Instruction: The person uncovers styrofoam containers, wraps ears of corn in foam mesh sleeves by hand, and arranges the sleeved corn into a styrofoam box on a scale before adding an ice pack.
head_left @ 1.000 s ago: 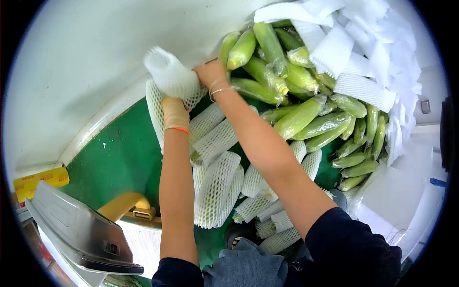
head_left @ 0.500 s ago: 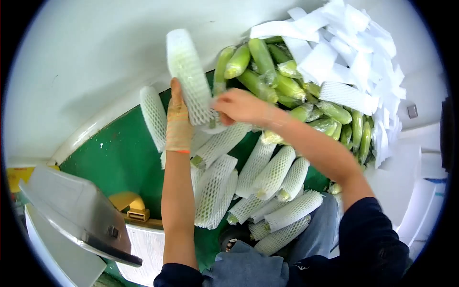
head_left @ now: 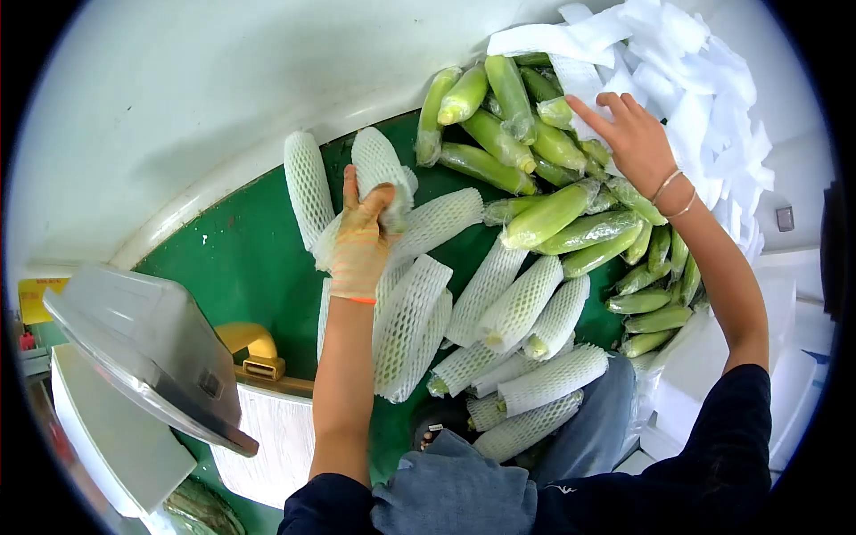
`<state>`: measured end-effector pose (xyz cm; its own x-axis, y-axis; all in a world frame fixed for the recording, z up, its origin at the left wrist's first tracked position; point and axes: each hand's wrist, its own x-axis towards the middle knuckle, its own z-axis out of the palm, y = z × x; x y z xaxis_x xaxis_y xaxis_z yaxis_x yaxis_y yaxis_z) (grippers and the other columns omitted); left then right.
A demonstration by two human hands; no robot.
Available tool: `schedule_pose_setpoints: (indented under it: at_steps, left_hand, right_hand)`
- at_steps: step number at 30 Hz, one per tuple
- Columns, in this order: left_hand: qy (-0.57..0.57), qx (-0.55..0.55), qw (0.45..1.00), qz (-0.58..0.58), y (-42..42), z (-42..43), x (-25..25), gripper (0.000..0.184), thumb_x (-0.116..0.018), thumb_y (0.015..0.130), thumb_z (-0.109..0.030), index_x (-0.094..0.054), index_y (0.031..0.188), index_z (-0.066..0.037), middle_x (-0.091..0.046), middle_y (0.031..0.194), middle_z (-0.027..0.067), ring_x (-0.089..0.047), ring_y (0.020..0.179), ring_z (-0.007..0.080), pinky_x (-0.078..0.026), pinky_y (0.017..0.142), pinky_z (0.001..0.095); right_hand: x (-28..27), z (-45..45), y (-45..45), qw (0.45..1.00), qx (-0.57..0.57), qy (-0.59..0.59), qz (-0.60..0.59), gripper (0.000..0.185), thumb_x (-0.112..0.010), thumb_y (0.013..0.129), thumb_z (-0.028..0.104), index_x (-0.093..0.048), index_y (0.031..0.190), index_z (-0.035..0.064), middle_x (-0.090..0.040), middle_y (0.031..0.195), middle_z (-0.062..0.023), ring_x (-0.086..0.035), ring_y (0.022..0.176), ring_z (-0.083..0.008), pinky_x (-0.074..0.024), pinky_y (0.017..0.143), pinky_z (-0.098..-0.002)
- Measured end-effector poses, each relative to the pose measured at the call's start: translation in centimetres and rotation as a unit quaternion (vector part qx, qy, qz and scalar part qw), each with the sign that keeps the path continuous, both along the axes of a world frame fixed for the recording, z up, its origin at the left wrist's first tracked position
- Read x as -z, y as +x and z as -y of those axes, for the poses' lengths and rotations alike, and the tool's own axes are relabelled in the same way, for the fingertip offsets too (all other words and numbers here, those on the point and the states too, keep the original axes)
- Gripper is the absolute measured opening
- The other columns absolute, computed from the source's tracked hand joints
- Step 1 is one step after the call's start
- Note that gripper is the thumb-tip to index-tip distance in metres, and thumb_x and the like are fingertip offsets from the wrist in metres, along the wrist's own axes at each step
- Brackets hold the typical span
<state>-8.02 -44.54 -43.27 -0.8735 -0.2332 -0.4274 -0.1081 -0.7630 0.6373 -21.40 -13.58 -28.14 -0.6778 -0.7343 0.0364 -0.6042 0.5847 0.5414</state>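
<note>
Head view: a green floor (head_left: 241, 259) is stretching beneath everything, and a large pile of white foam sleeves (head_left: 695, 98) is spilling over the far side of a heap of film-wrapped green vegetables (head_left: 551, 216). The right hand (head_left: 637, 147) is hovering at the near edge of that pile, fingers parted, visibly gripping nothing; whether a fingertip is touching foam, I cannot tell. It is the nearer hand to the pile, whose foam is lying just beyond it and to its right.

Nearer the person, a group of netted vegetables (head_left: 522, 308) is resting on the floor, mostly slanting. Well apart, on the left, the gloved left hand (head_left: 358, 245) is grasping a sleeved vegetable (head_left: 376, 160) around its near end. Its long axis is pointing away from the person, the far end leaning slightly left, and the right hand is staying clear of it. White mesh is covering it, pale green is showing faintly through, and the far tip is looking rounded.
</note>
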Motion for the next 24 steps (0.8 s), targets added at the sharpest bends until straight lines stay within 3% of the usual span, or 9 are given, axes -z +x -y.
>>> schedule_pose_setpoints:
  at_steps: [5, 10, 13, 14, 15, 17, 19, 21, 24]
  left_hand:
    - [-0.100, -0.003, 0.994, 0.050, 0.7, 0.6, -0.7, 0.042, -0.057, 0.082, -0.018, -0.047, 0.123, -0.020, -0.051, 0.105, 0.0004, -0.049, 0.080, 0.0124, -0.043, 0.057, 0.0241]
    - [-0.268, -0.009, 0.962, 0.046, 0.1, 2.3, 1.0, 0.033, -0.065, 0.081, -0.017, -0.050, 0.109, -0.009, -0.057, 0.086, 0.0027, -0.048, 0.054, 0.0099, -0.038, 0.039, 0.0233]
    - [-0.352, 0.083, 0.925, 0.111, -1.2, 4.3, 0.0, 0.023, -0.067, 0.080, -0.016, -0.056, 0.097, -0.005, -0.061, 0.085, 0.0041, -0.052, 0.055, 0.0116, -0.043, 0.044, 0.0241]
    - [-0.559, 0.064, 0.822, 0.087, -1.2, 5.2, 1.2, 0.023, -0.067, 0.080, -0.016, -0.057, 0.097, -0.005, -0.062, 0.088, 0.0043, -0.053, 0.060, 0.0132, -0.046, 0.051, 0.0261]
    - [-0.737, 0.040, 0.673, 0.058, -1.2, 5.6, 2.5, 0.024, -0.067, 0.079, -0.015, -0.057, 0.097, -0.004, -0.062, 0.091, 0.0044, -0.055, 0.064, 0.0147, -0.048, 0.059, 0.0281]
    - [-0.733, 0.043, 0.657, 0.171, -0.3, 1.8, -2.8, 0.019, -0.064, 0.081, -0.012, -0.058, 0.096, -0.003, -0.062, 0.103, 0.0054, -0.058, 0.082, 0.0158, -0.047, 0.076, 0.0297]
    - [-0.541, -0.135, 0.828, -0.062, -0.2, -0.6, -3.2, 0.018, -0.061, 0.083, -0.010, -0.060, 0.100, -0.002, -0.061, 0.108, 0.0049, -0.057, 0.089, 0.0151, -0.046, 0.079, 0.0298]
    - [-0.400, 0.067, 0.900, -0.161, 0.3, -5.0, -7.9, 0.022, -0.057, 0.087, -0.009, -0.059, 0.107, -0.001, -0.061, 0.105, 0.0051, -0.055, 0.094, 0.0124, -0.045, 0.082, 0.0270]
    - [-0.182, 0.278, 0.923, -0.194, -0.5, -9.1, -3.3, 0.025, -0.055, 0.089, -0.011, -0.057, 0.111, 0.000, -0.061, 0.104, 0.0048, -0.055, 0.094, 0.0118, -0.044, 0.083, 0.0255]
  right_hand:
    - [-6.7, 3.4, 7.1, 0.945, -0.100, -0.309, 0.035, 0.064, -0.069, 0.070, 0.001, -0.051, 0.128, 0.0247, -0.054, 0.108, -0.0078, -0.055, 0.069, -0.0201, -0.0489, 0.058, -0.0305]
    - [-3.8, -0.7, 5.9, 0.994, -0.026, -0.086, 0.058, 0.063, -0.065, 0.068, -0.002, -0.053, 0.125, 0.0250, -0.053, 0.096, -0.0078, -0.057, 0.076, -0.0224, -0.0495, 0.066, -0.0312]
    - [-3.5, -3.1, 5.2, 0.988, 0.035, -0.133, 0.076, 0.058, -0.062, 0.074, -0.003, -0.052, 0.125, 0.0206, -0.054, 0.105, -0.0104, -0.058, 0.086, -0.0232, -0.0489, 0.071, -0.0320]
    - [-4.5, -3.2, 5.7, 0.973, 0.030, -0.229, -0.007, 0.052, -0.060, 0.078, -0.003, -0.051, 0.125, 0.0175, -0.054, 0.110, -0.0124, -0.060, 0.090, -0.0239, -0.0509, 0.073, -0.0327]
    - [-6.0, -3.2, 6.6, 0.942, 0.024, -0.323, -0.090, 0.047, -0.057, 0.082, -0.003, -0.050, 0.126, 0.0144, -0.054, 0.115, -0.0145, -0.061, 0.094, -0.0245, -0.0530, 0.075, -0.0334]
    - [-8.1, -3.9, 10.0, 0.855, -0.014, -0.518, -0.017, 0.043, -0.057, 0.086, 0.000, -0.046, 0.127, 0.0072, -0.058, 0.112, -0.0150, -0.058, 0.104, -0.0237, -0.0520, 0.082, -0.0317]
    - [-8.2, -3.4, 13.6, 0.738, 0.020, -0.670, 0.081, 0.041, -0.061, 0.084, 0.001, -0.048, 0.123, 0.0049, -0.059, 0.110, -0.0121, -0.057, 0.102, -0.0200, -0.0507, 0.083, -0.0295]
    - [-4.0, 0.1, 14.4, 0.593, 0.144, -0.736, 0.292, 0.037, -0.068, 0.080, 0.003, -0.053, 0.114, 0.0058, -0.058, 0.107, -0.0061, -0.057, 0.093, -0.0131, -0.0487, 0.080, -0.0267]
    - [6.3, 4.3, 13.4, 0.301, 0.218, -0.782, 0.500, 0.016, -0.067, 0.082, 0.007, -0.060, 0.096, 0.0043, -0.061, 0.092, 0.0006, -0.055, 0.084, -0.0067, -0.0438, 0.077, -0.0221]
